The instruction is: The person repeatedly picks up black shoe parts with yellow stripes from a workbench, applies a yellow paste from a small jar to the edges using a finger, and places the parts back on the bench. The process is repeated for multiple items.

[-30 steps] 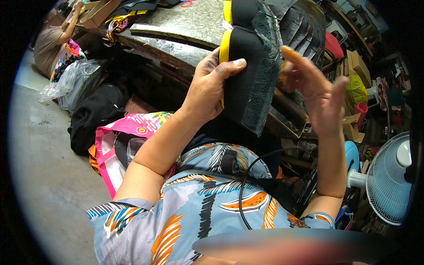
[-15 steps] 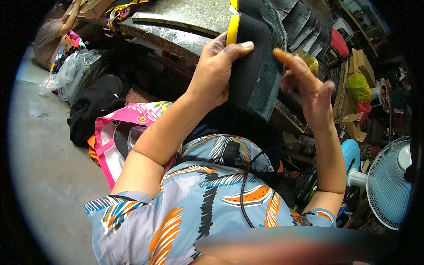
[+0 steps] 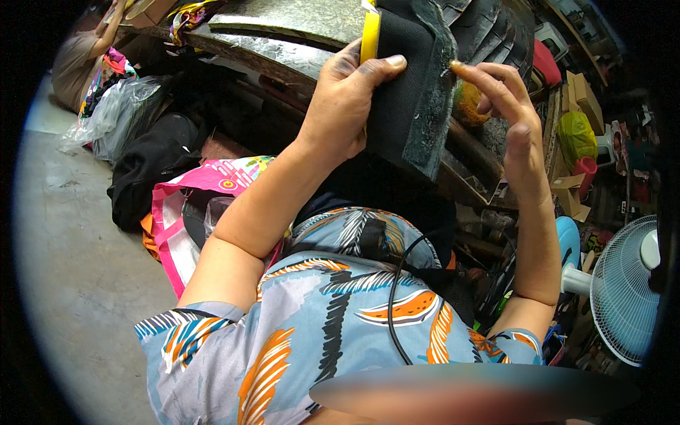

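My left hand [image 3: 343, 103] is closed on the left side of a black fabric panel [image 3: 407, 85], its thumb lying flat on top. The panel is held up at the worktable's near edge. A yellow strip [image 3: 370, 35] runs along its left side, and its right border has a rough, greyish band. At that right border is my right hand [image 3: 508, 106], index fingertip at the edge. Its fingers are stretched out and the thumb stands apart, with nothing held. A rounded yellow-orange thing [image 3: 470, 104], its kind unclear, sits behind, between panel and right hand.
More black pieces [image 3: 489, 35] lie overlapped on the worktable [image 3: 283, 60]. To the right are a fan [image 3: 625, 290], cartons [image 3: 584, 99] and a yellow-green bag [image 3: 577, 134]. Left, a pink-edged bag [image 3: 166, 234] and a clear plastic bag [image 3: 124, 117] stand near another person [image 3: 81, 60].
My right hand has come up to the panel's right border, its index fingertip now higher along the edge. The panel has tilted and shifted up slightly; my left hand keeps its hold.
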A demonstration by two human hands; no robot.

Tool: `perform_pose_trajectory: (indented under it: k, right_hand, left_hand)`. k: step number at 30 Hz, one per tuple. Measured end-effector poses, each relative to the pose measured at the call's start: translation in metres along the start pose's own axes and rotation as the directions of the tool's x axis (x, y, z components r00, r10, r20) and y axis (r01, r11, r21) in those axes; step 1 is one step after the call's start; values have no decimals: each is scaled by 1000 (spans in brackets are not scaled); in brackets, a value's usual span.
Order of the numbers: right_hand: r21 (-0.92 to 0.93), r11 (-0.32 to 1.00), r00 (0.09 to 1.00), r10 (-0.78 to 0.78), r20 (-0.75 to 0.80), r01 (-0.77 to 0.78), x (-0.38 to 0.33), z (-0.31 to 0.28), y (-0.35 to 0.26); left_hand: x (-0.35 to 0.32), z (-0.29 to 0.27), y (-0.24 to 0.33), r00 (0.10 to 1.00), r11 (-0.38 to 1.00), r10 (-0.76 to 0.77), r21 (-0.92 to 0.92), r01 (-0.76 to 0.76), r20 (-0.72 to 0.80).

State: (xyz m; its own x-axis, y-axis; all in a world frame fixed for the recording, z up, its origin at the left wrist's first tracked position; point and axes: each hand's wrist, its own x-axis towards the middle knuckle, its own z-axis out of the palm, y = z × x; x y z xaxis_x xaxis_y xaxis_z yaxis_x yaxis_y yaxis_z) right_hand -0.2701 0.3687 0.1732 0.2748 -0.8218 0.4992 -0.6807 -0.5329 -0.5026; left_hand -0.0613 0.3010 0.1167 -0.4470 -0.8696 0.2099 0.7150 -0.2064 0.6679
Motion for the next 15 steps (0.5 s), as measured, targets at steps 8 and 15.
perform_pose_trajectory:
  k: [8,15]
  right_hand:
    - [-59,957,955,-277,110,284,-9,3,-11]
    - [-455,800,920,-339,196,391,-17,6,-23]
  left_hand:
    - [6,-10,-5,995,999,44,24,-42,-86]
    - [7,-14,-3,980,998,-65,-14,64,-188]
